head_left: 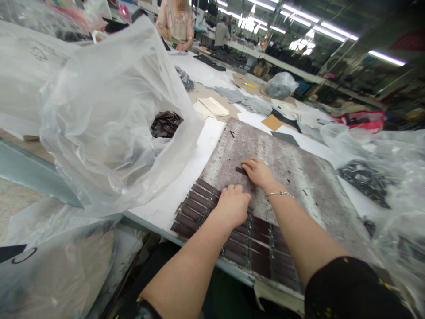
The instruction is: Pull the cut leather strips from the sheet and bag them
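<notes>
My right hand [259, 172] pinches a short dark brown strip [240, 170] between thumb and fingertips, just above a worn, mottled board [229, 148]. My left hand [235, 201] is closer to me, its fingers curled down at the far edge of the laid-out strips; what is under its fingertips is hidden. Rows of dark brown strips [260, 237] lie side by side along the board's near edge, with dark shiny bands between the rows. My forearms cover part of these rows.
A large clear plastic bag [109, 110] stands open on the left, with a pile of brown pieces [166, 124] inside. More plastic bags with dark pieces [363, 181] lie at the right. Farther back are paper and fabric sheets [212, 107], and a person [175, 26] at the table.
</notes>
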A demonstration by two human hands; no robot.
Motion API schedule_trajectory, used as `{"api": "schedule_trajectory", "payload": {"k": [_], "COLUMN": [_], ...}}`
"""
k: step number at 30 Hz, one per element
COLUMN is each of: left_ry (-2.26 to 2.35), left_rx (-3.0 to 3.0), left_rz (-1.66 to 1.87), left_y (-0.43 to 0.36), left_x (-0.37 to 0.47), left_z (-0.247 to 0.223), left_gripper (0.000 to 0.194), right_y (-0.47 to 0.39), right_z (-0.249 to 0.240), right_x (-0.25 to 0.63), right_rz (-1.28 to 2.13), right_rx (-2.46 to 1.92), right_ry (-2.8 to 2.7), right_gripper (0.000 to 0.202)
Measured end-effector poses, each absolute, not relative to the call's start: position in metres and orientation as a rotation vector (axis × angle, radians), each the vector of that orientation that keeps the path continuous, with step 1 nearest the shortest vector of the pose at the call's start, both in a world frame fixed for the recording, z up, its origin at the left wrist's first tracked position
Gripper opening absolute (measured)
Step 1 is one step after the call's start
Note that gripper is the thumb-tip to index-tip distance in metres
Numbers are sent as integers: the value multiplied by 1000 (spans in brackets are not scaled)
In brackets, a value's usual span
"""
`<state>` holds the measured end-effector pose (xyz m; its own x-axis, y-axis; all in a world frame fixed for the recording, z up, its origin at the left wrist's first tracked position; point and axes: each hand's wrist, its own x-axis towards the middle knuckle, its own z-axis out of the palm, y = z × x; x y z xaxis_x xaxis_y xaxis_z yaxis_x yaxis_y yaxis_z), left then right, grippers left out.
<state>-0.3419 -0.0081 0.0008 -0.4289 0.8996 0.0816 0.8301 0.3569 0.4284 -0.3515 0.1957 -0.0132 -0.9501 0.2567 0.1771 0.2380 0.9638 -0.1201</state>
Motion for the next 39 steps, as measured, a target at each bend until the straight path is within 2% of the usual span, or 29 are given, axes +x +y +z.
{"api": "schedule_trajectory", "payload": {"k": [5, 12, 14, 18, 25, 29, 39], "left_ry": [2465, 2446, 2428, 2404, 2289, 2332, 2436], "left_rx": [1525, 1480, 1499, 1593, 1690, 1713, 1731], "left_rz": [602, 579, 582, 639, 643, 625, 571], "left_y": [-9, -9, -9, -9, -7, -5, -4], "left_x": [-337, -339, -340, -341, -344, -342, -331], "left_z": [3, 6, 7, 7, 1, -1, -2], "left_gripper": [17, 17, 17, 20, 19, 11, 8], "right_y": [180, 160, 154, 143, 126, 120, 120], "right_z": [-16, -6, 1, 13, 12, 6, -4], "right_x": [-342, -335, -325, -272, -177, -177, -181], "right_rz": [251, 257, 381, 695, 874, 846, 750], "right_rx": [-391, -427, -461, -582, -680, -619, -498], "right_ry": [-2846, -2864, -2809, -2624, -2613, -2657, -2666], "right_gripper": [25, 12, 12, 18, 30, 34, 32]}}
